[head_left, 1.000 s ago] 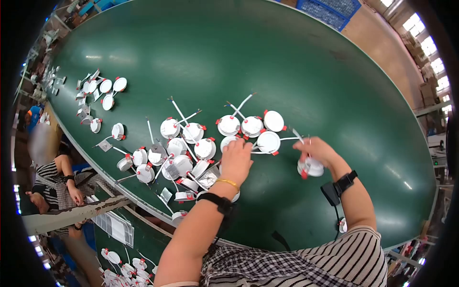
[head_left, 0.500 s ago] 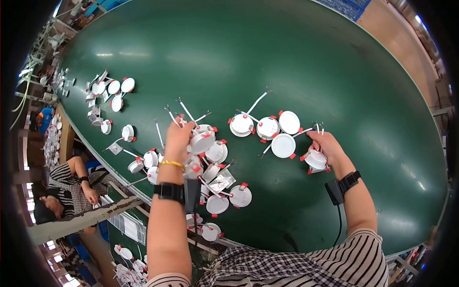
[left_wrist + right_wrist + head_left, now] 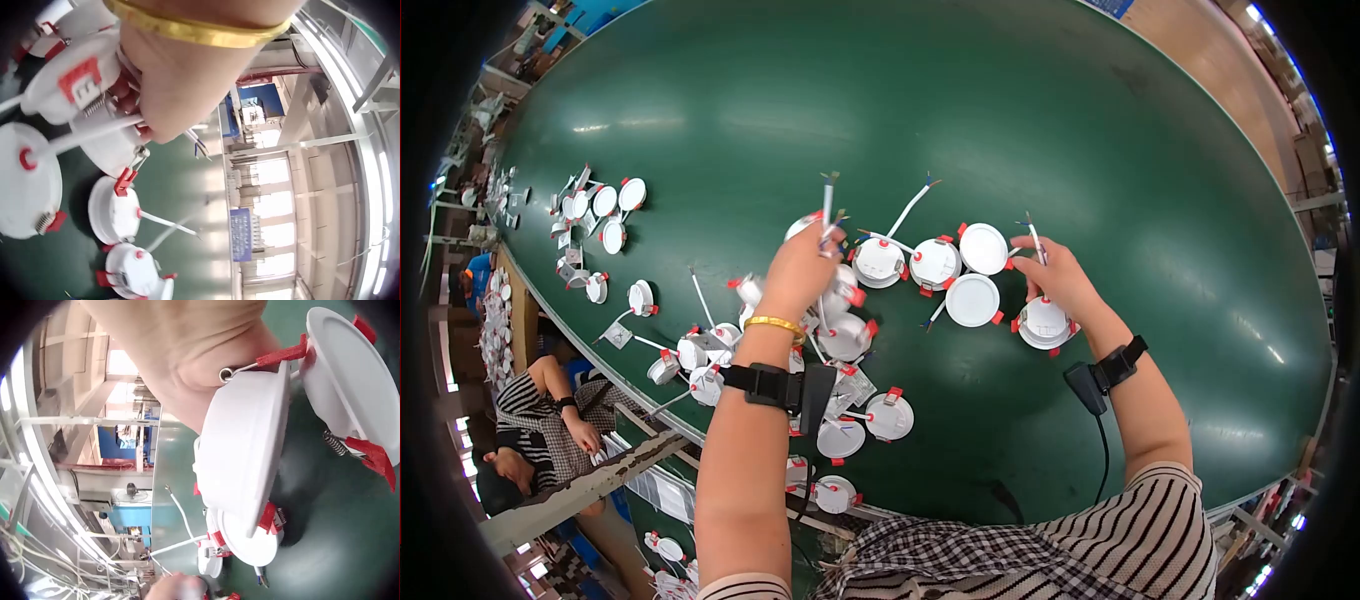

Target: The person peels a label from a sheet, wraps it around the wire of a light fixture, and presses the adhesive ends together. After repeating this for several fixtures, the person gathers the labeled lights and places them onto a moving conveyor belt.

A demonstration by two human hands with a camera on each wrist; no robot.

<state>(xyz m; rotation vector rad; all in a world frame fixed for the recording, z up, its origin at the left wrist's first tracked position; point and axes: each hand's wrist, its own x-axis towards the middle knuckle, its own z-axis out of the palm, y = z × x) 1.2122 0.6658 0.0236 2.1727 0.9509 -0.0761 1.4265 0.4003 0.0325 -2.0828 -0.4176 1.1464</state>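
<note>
White round lamps with red clips and white cables lie on the green table (image 3: 1040,430). My left hand (image 3: 798,265) grips cables, their stripped ends rising above the fingers; lamps (image 3: 845,337) hang or lie blurred under it. In the left wrist view a lamp (image 3: 75,81) is close against the left hand (image 3: 181,81). My right hand (image 3: 1062,280) pinches the cable of a lamp (image 3: 1043,322) at the right. In the right wrist view that lamp (image 3: 240,444) covers the fingers of the right hand (image 3: 187,356).
Several lamps (image 3: 974,300) form a group between the hands. More lamps (image 3: 890,413) lie nearer the front, and another cluster (image 3: 605,200) is at the far left. A person (image 3: 550,420) is beyond the table's left edge.
My left hand went from the middle lamps to the pile on the left, took hold of cables, and has since moved up and right. My right hand's lamp hangs lower, more upright under the fingers.
</note>
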